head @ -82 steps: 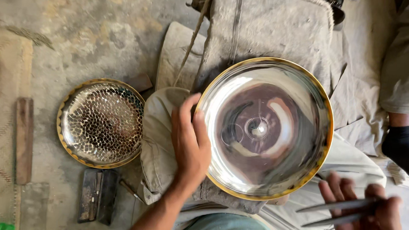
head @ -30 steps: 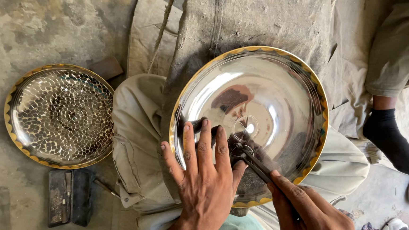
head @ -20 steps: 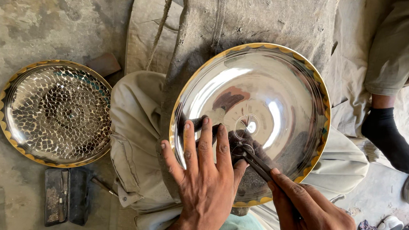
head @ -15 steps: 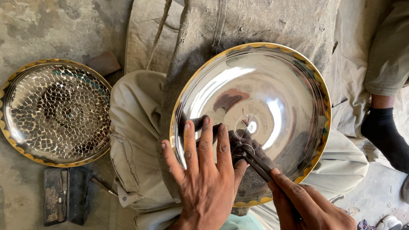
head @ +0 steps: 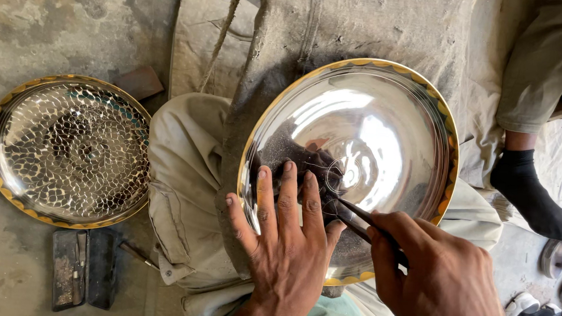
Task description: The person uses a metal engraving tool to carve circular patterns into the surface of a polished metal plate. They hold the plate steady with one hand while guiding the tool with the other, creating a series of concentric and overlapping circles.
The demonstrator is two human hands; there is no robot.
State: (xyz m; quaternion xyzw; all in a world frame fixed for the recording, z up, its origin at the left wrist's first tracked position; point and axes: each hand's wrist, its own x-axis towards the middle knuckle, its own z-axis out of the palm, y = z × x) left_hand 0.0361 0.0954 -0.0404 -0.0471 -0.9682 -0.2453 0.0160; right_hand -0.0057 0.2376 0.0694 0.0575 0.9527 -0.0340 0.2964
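Left hand [head: 282, 243] is spread flat, fingers splayed across the near inside of the shiny plate [head: 388, 106], pressing down on it and gripping nothing. Right hand [head: 442, 285] is curled tight round a thin dark tool [head: 355, 216], its tip down on the polished metal just beside the left fingertips, near the plate's centre. The risk here, as I read it: that surface is mirror-smooth and curved, so the point could skid and score a stray line, or run into the fingers lying right next to it. The plate sits tilted on the cloth-covered lap [head: 188, 191] rather than on anything firm, so if the flat palm eases off, it could rock or slide mid-stroke. The plate lies straight under both hands, left palm on its near rim, right hand over its lower right edge. Off to the left on the floor [head: 55, 27], well apart, sits a patterned plate [head: 67, 151] with a scale design, and a dark block [head: 82, 276] below it
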